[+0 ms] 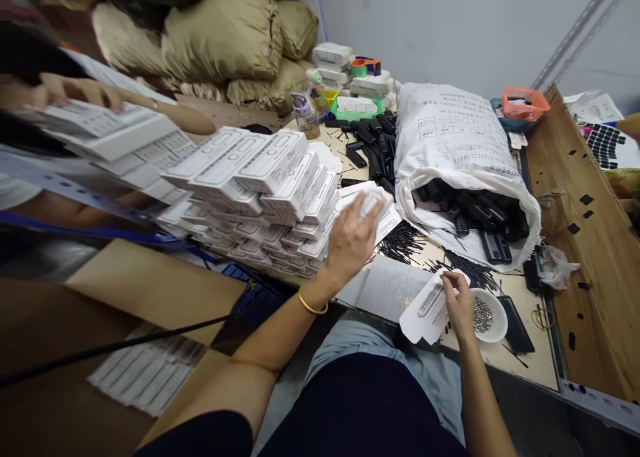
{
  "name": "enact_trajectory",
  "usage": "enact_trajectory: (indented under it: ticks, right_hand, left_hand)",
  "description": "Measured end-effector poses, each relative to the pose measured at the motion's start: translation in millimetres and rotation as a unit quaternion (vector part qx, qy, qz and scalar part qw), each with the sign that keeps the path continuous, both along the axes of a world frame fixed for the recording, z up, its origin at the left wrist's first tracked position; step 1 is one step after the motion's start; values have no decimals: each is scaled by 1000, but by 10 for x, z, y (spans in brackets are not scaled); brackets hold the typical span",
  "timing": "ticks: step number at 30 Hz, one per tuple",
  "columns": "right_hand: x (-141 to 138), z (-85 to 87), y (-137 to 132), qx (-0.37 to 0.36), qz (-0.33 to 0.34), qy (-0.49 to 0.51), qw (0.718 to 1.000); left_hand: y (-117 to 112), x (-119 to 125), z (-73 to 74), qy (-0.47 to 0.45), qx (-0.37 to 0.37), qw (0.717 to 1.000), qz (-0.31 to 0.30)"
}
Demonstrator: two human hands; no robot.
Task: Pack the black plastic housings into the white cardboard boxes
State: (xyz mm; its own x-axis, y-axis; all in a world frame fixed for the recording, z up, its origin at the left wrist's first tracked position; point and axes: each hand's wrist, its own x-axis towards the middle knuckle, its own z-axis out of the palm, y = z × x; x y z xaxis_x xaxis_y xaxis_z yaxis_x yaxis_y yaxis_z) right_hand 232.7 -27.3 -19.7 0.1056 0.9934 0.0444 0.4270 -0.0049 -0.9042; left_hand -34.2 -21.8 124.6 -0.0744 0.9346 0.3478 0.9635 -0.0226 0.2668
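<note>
My left hand [353,237], with a yellow bangle at the wrist, has its fingers closed on a small whitish thing [377,202], blurred, its kind unclear. Beneath it lie flat white printed sheets [387,222]. My right hand [459,302] pinches the edge of an unfolded white carton [425,308] with a printed drawing, held tilted at the table's front edge. A white bowl [501,318] of small metal pieces stands just right of that hand. Thin black rods [403,242] are heaped beyond the carton and the grey sheet [393,287].
Stacked white boxes [273,160] fill the left side, where another person's hand [80,90] rests on boxes. A white sack [450,127] of black parts lies open. A wooden board [583,244] borders the right. An open cardboard box [160,287] stands lower left.
</note>
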Motion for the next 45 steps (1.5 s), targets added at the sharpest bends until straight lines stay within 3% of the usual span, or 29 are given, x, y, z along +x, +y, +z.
enact_trajectory:
  ticks: [3, 6, 15, 21, 29, 32, 35, 37, 39, 40, 42, 45]
  right_hand:
    - [40, 21, -21, 1, -12, 0, 1000]
    - [71, 5, -39, -9, -13, -1, 1000]
    - [84, -29, -12, -3, -3, 7, 1000]
    - [175, -53, -60, -18, -24, 9, 1000]
    - [208, -91, -35, -3, -11, -4, 1000]
    - [277, -55, -56, 16, -20, -31, 999]
    - [446, 18, -125, 34, -64, -62, 995]
    - [590, 77, -196, 39, -96, -83, 991]
    - [728, 117, -276, 39, -120, -115, 985]
    - [785, 120, -312, 35, -125, -136, 982]
    - [861, 82, -365, 17, -112, -187, 976]
    - [860, -64, -373, -29, -53, -282, 958]
  left_hand:
    - [115, -161, 682, 31, 9, 994, 108]
    - [159, -373, 980, 54, -21, 979, 197]
    - [307, -562, 997, 105, -101, 961, 236]
    - [314, -675, 987, 152, -39, 960, 232]
    - [287, -821, 1042, 81, -82, 964, 239]
    - [215, -649, 1047, 82, 17, 974, 209]
    - [196, -284, 812, 43, 118, 989, 83]
    - [236, -2, 472, -21, 69, 995, -73]
    - [317, 243, 35, -81, -36, 974, -207]
    - [375, 336, -191, -100, -79, 964, -233]
    - [525, 460, -597, -106, -136, 959, -225]
    - [795, 577, -984, -84, -190, 959, -192]
